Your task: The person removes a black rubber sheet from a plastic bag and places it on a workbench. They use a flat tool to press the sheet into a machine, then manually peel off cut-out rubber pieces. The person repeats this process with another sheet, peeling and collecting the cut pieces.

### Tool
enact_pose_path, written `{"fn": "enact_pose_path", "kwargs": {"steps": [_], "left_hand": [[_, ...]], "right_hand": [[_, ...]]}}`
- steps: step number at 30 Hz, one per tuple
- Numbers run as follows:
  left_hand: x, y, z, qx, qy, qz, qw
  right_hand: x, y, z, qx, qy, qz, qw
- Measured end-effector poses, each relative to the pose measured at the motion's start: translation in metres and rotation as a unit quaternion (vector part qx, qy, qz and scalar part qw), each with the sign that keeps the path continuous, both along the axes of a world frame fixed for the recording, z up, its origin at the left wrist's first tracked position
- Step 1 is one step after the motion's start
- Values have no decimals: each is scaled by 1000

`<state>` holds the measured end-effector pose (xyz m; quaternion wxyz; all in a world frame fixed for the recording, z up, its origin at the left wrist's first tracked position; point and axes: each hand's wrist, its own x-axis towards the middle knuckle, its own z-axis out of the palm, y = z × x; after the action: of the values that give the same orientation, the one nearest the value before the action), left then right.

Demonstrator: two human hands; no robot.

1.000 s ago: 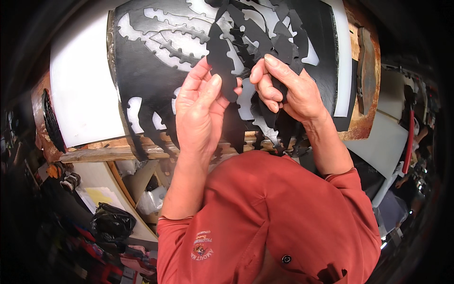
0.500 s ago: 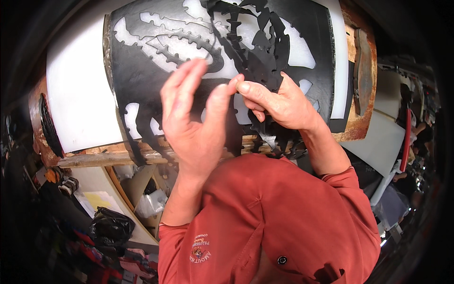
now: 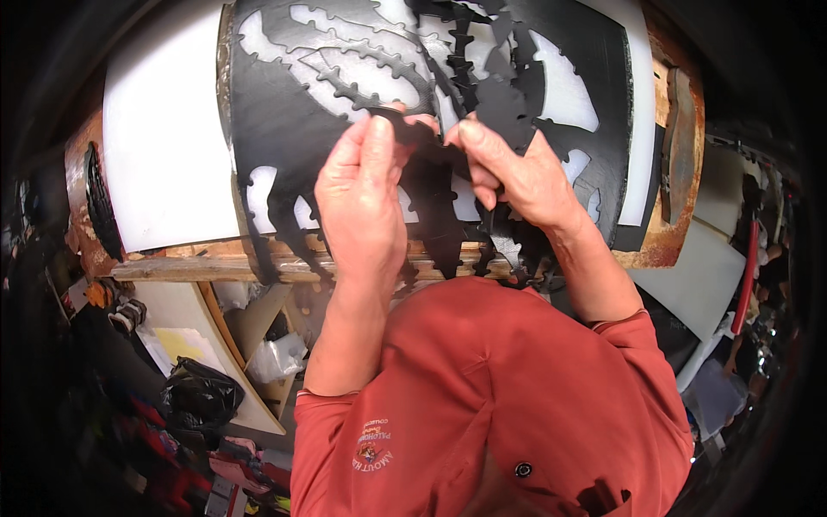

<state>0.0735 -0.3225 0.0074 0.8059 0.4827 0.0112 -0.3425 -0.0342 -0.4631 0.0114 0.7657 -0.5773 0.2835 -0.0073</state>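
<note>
Currently, the left hand (image 3: 362, 194) pinches a notched black piece (image 3: 417, 133) between the thumb and the fingertips, and this piece seems raised over the middle of a black sheet (image 3: 269, 125) with many openings cut in it. The right hand (image 3: 517, 177) is just beside it, with curled fingers close to loose dark pieces (image 3: 502, 103); whether it grips one of them, I cannot tell. In my judgement, the main danger is snagging: the notches could hook on neighbouring edges, and a strong pull could then tear a narrow strip or drag the sheet. Several hanging strips (image 3: 444, 237) pass over the wooden edge (image 3: 189, 269) near the red shirt (image 3: 482, 370), so they could catch there as well. To the left lies a white board (image 3: 164, 155), to the right a curved bar (image 3: 680, 129); the loose pieces stand most in the way.
</note>
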Motion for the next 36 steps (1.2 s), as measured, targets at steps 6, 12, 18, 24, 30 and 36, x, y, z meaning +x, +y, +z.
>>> {"fn": "enact_pose_path", "kwargs": {"steps": [6,12,18,24,30,36], "left_hand": [[16,16,5,21,-32,42,998],[25,34,-5,-247,189,-52,949],[21,42,-13,-469,189,-121,854],[18,56,-6,-414,243,-98,872],[4,81,-2,-210,151,-3,966],[-28,157,-19,-114,44,241,963]], "right_hand": [[4,-2,-7,-23,30,-70,997],[7,7,-14,-44,30,-53,997],[14,13,-15,-55,35,-51,997],[12,13,-22,-72,0,-39,997],[7,10,-41,-77,20,-88,993],[10,-2,-63,-85,9,-107,991]]}}
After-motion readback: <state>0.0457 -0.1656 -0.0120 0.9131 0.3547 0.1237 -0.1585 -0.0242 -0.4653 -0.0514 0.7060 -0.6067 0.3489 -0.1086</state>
